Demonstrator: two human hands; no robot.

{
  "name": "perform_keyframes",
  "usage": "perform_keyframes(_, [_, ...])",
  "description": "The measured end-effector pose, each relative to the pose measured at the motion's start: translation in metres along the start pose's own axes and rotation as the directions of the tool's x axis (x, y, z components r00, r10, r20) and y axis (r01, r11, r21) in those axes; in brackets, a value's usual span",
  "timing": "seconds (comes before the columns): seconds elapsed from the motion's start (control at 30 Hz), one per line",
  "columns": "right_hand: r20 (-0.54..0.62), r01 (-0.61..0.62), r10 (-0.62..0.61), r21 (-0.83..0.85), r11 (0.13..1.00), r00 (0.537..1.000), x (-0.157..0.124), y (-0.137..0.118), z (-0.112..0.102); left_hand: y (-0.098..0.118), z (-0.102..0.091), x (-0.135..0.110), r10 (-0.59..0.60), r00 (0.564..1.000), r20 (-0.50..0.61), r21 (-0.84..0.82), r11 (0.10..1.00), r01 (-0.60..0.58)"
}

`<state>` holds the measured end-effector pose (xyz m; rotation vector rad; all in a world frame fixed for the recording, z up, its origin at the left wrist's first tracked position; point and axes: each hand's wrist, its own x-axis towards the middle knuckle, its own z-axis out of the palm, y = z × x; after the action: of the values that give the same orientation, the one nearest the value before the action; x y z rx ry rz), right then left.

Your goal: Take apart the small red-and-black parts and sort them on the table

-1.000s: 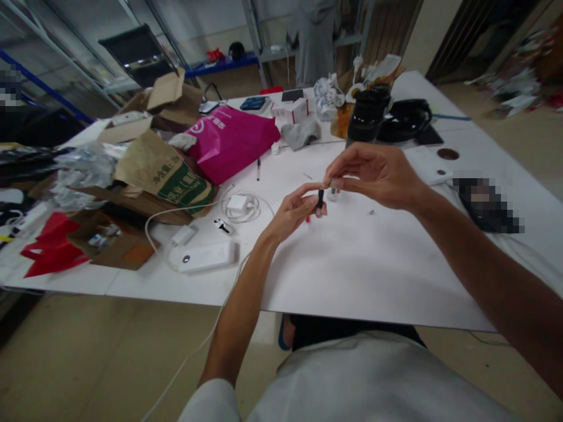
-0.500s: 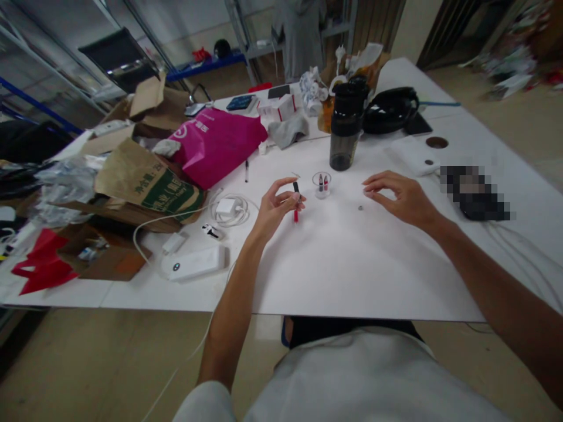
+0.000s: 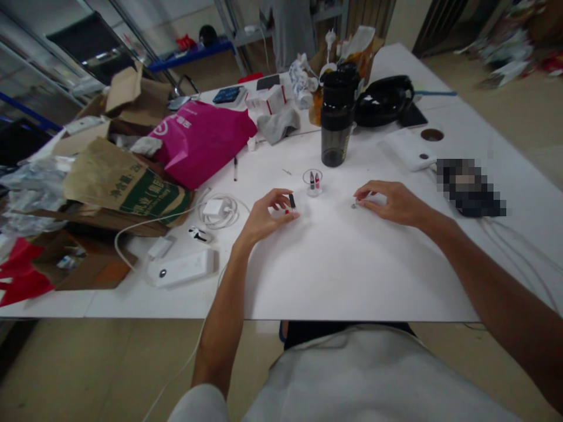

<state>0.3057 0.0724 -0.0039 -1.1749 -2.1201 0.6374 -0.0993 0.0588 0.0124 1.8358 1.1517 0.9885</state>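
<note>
My left hand (image 3: 269, 214) pinches a small black-and-red tube (image 3: 291, 201) between thumb and fingers, its black end up. The fingers partly cover its red end. My right hand (image 3: 389, 201) is low over the table, its thumb and fingertips closed at a small silvery piece (image 3: 353, 206). Between the hands, a bit farther back, stands a small clear cup (image 3: 312, 183) with a dark and a pinkish-red item upright in it. A thin, small strip (image 3: 287, 172) lies left of the cup.
Behind the cup stands a dark shaker bottle (image 3: 335, 117), with a shiny black case (image 3: 382, 101) beside it. On the left are a magenta bag (image 3: 202, 140), cardboard boxes, a coiled cable (image 3: 220, 212) and a white power bank (image 3: 187, 269). A blurred dark object (image 3: 470, 186) lies right.
My right hand has lowered, bringing its fingertips down to the small silvery piece. My left hand, still holding the tube, has turned and come down a little. The whole view has shifted slightly.
</note>
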Motion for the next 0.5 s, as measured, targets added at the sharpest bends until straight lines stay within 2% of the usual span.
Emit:
perform_keyframes(0.07, [0.015,-0.001,0.001,-0.004,1.000,1.000,-0.0006,0.0002,0.0013,-0.0027,-0.0009,-0.0012,0.030,0.999,0.043,0.150,0.988,-0.036])
perform_keyframes(0.17, [0.027,0.008,-0.007,-0.009,1.000,1.000,-0.0012,-0.0001,0.0027,-0.0049,-0.0014,-0.0032,0.044,0.991,0.125,0.277,0.958,-0.078])
perform_keyframes(0.33, [0.041,0.026,-0.025,-0.034,0.999,0.999,-0.0010,0.0013,0.0031,-0.0026,-0.0022,-0.0050,0.007,0.975,0.222,0.391,0.915,-0.096])
perform_keyframes(0.5, [0.058,0.029,-0.026,-0.057,0.998,0.998,-0.0009,0.0023,0.0024,-0.0002,-0.0056,-0.0056,-0.030,0.968,0.248,0.469,0.879,-0.092])
